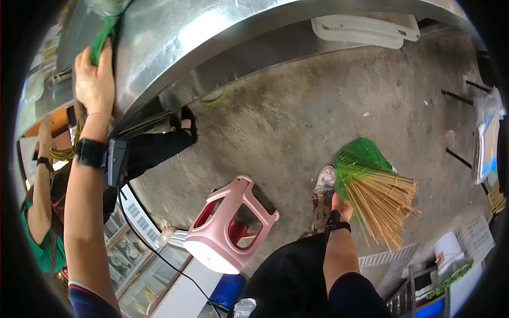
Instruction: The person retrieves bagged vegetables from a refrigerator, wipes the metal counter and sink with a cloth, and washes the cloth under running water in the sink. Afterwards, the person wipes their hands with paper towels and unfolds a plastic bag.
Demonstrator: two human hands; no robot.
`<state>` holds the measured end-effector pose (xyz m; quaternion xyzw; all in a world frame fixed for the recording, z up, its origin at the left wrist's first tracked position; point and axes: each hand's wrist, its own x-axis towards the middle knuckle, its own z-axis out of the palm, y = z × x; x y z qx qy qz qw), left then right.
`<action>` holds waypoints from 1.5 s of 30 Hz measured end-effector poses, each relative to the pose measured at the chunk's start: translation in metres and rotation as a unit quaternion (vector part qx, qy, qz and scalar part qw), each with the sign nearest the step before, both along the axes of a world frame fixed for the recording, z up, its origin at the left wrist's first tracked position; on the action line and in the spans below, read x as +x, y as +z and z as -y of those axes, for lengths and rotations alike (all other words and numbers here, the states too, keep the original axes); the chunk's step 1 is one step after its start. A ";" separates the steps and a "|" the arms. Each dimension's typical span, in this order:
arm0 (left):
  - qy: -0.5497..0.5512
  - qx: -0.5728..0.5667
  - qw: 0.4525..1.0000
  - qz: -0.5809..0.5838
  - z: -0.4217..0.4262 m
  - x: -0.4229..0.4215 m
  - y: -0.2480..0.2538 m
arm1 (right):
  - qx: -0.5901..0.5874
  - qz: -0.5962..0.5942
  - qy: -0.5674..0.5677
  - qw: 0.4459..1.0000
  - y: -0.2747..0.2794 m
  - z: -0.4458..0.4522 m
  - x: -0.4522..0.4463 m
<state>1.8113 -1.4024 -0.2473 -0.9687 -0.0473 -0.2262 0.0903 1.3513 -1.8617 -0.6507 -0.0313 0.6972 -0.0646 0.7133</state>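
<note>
At the upper left, my left hand is closed on the twisted end of a green mesh bag at the corner of the metal table. The bag's fuller part is cut off by the top edge of the view. Low on my right side, my right hand is closed on a second green bag, which looks like netting. A fanned bundle of thin wooden skewers sticks out of it, with the ends pointing to the lower right. My right fingers are partly hidden behind the bag.
A pink plastic stool stands on the concrete floor. White trays lie under the table's edge. Another person in a green top is at the far left, with a dark-trousered leg by the table. Crates and shelving fill the lower right.
</note>
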 end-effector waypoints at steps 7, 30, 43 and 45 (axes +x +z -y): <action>-0.008 -0.025 0.999 -0.026 -0.001 0.000 0.002 | -0.073 0.123 0.010 0.990 0.058 -0.001 0.050; -0.094 -0.080 0.992 -0.031 0.003 0.010 0.002 | -0.073 0.183 0.464 0.864 0.205 -0.200 0.372; -0.137 -0.083 0.986 -0.039 -0.019 0.017 -0.003 | -0.168 0.391 0.491 0.760 0.109 -0.319 0.537; -0.121 -0.070 0.989 -0.049 -0.020 0.016 -0.002 | -0.193 0.388 0.509 0.743 0.106 -0.317 0.545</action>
